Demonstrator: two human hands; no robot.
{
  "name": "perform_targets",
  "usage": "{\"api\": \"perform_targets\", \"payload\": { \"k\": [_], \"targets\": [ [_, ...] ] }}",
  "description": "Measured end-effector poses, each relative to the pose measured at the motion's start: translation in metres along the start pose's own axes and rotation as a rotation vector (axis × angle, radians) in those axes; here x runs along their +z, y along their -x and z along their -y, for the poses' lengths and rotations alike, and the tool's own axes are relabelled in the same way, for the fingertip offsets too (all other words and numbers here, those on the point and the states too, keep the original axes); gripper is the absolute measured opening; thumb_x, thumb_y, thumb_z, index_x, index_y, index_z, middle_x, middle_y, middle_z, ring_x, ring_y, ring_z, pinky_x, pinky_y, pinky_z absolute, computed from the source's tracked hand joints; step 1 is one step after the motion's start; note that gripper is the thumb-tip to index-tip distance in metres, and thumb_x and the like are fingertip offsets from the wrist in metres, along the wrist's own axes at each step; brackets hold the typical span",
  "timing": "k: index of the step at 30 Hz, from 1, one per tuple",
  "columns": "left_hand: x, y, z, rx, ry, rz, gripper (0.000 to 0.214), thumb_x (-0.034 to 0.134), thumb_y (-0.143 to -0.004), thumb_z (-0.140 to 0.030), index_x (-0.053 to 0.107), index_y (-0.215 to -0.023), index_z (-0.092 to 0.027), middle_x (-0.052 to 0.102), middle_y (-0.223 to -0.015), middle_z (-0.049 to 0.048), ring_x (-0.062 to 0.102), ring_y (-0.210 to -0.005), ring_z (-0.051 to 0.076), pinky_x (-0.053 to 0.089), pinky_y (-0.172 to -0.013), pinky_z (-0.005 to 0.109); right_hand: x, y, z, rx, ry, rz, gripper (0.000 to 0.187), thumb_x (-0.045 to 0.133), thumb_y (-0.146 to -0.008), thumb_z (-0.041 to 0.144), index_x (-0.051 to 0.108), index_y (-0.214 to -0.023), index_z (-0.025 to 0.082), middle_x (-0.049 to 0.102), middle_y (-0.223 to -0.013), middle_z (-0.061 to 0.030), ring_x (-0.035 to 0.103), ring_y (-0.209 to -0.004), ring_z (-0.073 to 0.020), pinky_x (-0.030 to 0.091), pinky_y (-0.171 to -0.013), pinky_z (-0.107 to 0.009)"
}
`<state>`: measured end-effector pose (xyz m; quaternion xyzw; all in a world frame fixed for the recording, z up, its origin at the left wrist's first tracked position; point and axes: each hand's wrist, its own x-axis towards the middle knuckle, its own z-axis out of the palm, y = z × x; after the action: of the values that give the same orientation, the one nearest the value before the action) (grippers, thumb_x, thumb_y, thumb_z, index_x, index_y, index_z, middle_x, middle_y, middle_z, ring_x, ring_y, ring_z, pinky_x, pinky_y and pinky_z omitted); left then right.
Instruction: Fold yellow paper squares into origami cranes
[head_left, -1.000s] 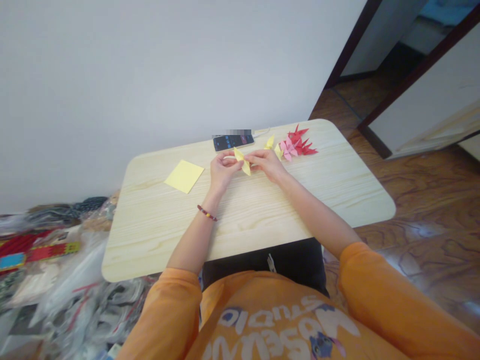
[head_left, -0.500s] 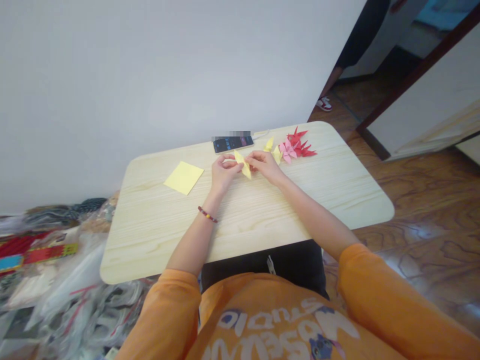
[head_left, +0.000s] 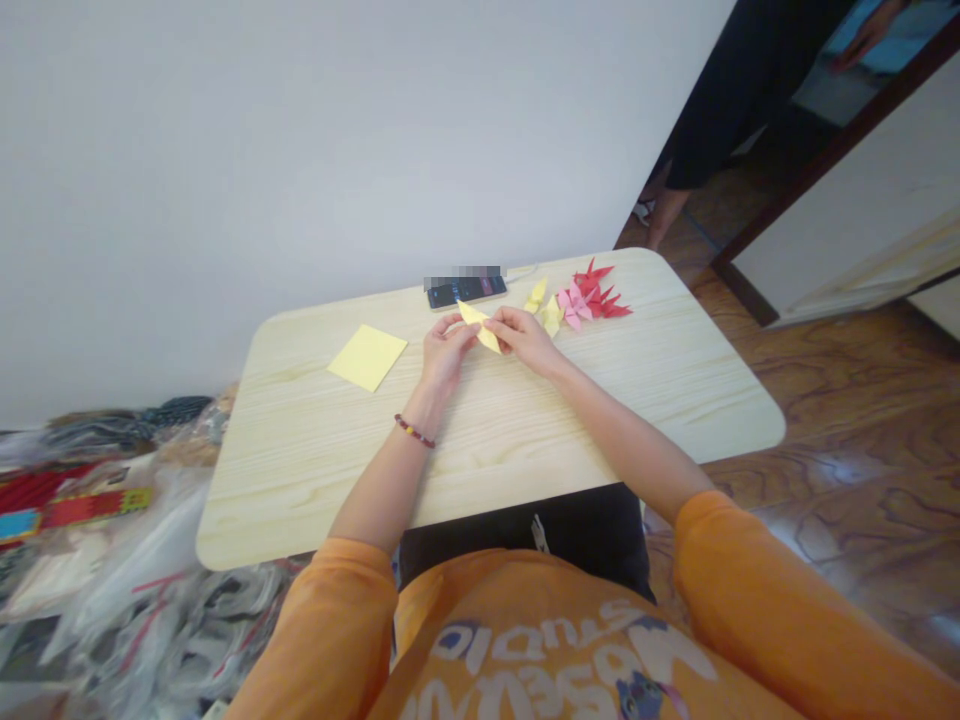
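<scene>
A piece of folded yellow paper [head_left: 481,327] with pointed ends is pinched between both my hands over the middle of the table. My left hand [head_left: 445,352] has its thumb and fingers closed on its left side. From the right, my right hand [head_left: 523,338] grips the same paper with bent fingers. Just beyond my right hand lie folded yellow paper pieces [head_left: 551,316], a pink paper flower [head_left: 576,303] and pointed red paper pieces [head_left: 602,296]. A square of yellow paper [head_left: 367,357] rests flat left of my left hand.
The pale wooden table [head_left: 300,480] stands against a white wall [head_left: 300,150]. A phone [head_left: 466,290] with a cable lies at its back edge. Bagged items [head_left: 150,600] are heaped on the left. Beyond the table's right end, a person in dark clothes [head_left: 720,120] stands by a doorway.
The folded yellow paper has turned, its upper point tipping to the left, with both hands still on it. The person at the doorway has moved further into view.
</scene>
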<state>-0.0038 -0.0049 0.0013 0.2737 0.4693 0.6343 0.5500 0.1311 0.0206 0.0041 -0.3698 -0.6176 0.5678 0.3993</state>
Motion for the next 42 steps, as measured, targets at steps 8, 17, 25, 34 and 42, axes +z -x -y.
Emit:
{"api": "perform_targets", "payload": {
  "k": [8, 17, 25, 34, 42],
  "targets": [
    [-0.002, -0.003, 0.002, 0.063, -0.042, 0.008, 0.034, 0.075, -0.055, -0.021, 0.064, -0.086, -0.015, 0.07, -0.078, 0.0004, 0.063, -0.071, 0.01, 0.048, -0.07, 0.021, -0.001, 0.0, 0.0, -0.044, 0.009, 0.047, 0.038, 0.06, -0.077, 0.054, 0.043, -0.069, 0.021, 0.044, -0.057, 0.0064, 0.04, -0.048, -0.0073, 0.031, -0.047, -0.022],
    [-0.009, -0.001, -0.006, -0.074, -0.111, 0.155, 0.022, 0.079, -0.055, -0.022, 0.071, -0.074, -0.014, 0.072, -0.08, 0.0034, 0.063, -0.071, 0.01, 0.051, -0.071, 0.022, -0.01, -0.001, 0.0, -0.177, 0.328, -0.008, 0.02, 0.054, -0.081, 0.033, 0.05, -0.067, 0.018, 0.049, -0.062, 0.0031, 0.044, -0.06, -0.0107, 0.034, -0.059, -0.024],
    [-0.007, -0.002, -0.001, -0.08, -0.014, 0.167, 0.019, 0.08, -0.06, -0.018, 0.07, -0.076, -0.015, 0.072, -0.084, 0.0026, 0.066, -0.08, 0.012, 0.052, -0.081, 0.026, -0.008, -0.001, -0.001, -0.24, 0.189, -0.15, 0.016, 0.063, -0.077, 0.032, 0.064, -0.086, 0.019, 0.067, -0.082, -0.0019, 0.061, -0.074, -0.0137, 0.048, -0.071, -0.027],
    [-0.003, 0.002, -0.007, -0.126, -0.025, 0.226, 0.018, 0.079, -0.062, -0.02, 0.069, -0.076, -0.015, 0.072, -0.086, 0.0038, 0.067, -0.084, 0.013, 0.052, -0.084, 0.026, -0.009, 0.004, 0.009, -0.262, 0.262, -0.199, 0.016, 0.066, -0.075, 0.03, 0.074, -0.085, 0.019, 0.073, -0.087, -0.0053, 0.064, -0.077, -0.0162, 0.052, -0.077, -0.032],
    [-0.004, -0.001, -0.004, -0.062, -0.072, 0.222, 0.026, 0.083, -0.056, -0.029, 0.069, -0.075, -0.018, 0.071, -0.08, 0.0009, 0.061, -0.069, 0.009, 0.047, -0.062, 0.018, -0.008, 0.004, 0.008, -0.269, 0.207, -0.213, 0.018, 0.067, -0.075, 0.033, 0.075, -0.085, 0.02, 0.073, -0.088, -0.0057, 0.065, -0.08, -0.0174, 0.052, -0.077, -0.033]
  ]
}}
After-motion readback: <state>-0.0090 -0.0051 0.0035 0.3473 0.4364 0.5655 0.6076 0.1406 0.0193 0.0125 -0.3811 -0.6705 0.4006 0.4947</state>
